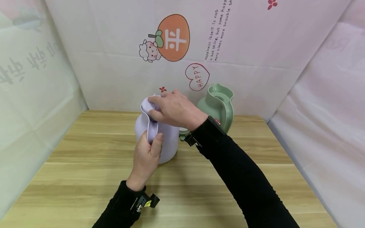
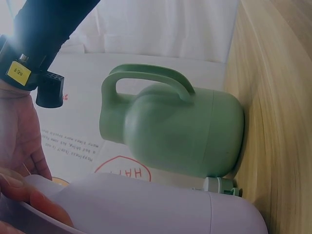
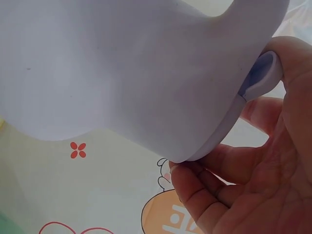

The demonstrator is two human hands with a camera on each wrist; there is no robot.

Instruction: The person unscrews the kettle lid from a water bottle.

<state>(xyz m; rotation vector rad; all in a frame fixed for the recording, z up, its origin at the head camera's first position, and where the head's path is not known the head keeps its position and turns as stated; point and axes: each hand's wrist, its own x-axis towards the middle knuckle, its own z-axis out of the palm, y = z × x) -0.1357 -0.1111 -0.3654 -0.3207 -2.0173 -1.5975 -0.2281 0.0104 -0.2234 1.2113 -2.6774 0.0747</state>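
Observation:
A lavender thermos jug (image 1: 170, 141) stands upright on the table. My left hand (image 1: 145, 156) grips its handle (image 1: 152, 129), with the thumb along the near side. Above, my right hand (image 1: 179, 109) holds the jug's lavender lid (image 1: 147, 106), which sits in the mouth. In the right wrist view the thumb lies by the lid's raised tab (image 3: 265, 73), while the fingers (image 3: 195, 195) curl at the rim on the spout side. Part of the lid is hidden behind the right hand.
Behind to the right stands a green jug (image 2: 170, 126), its top uncovered. A small green-and-white stopper (image 2: 222, 186) is on the table between the two jugs. Printed white cloth (image 1: 242, 88) hangs behind the wooden table (image 1: 85, 177) and on both sides.

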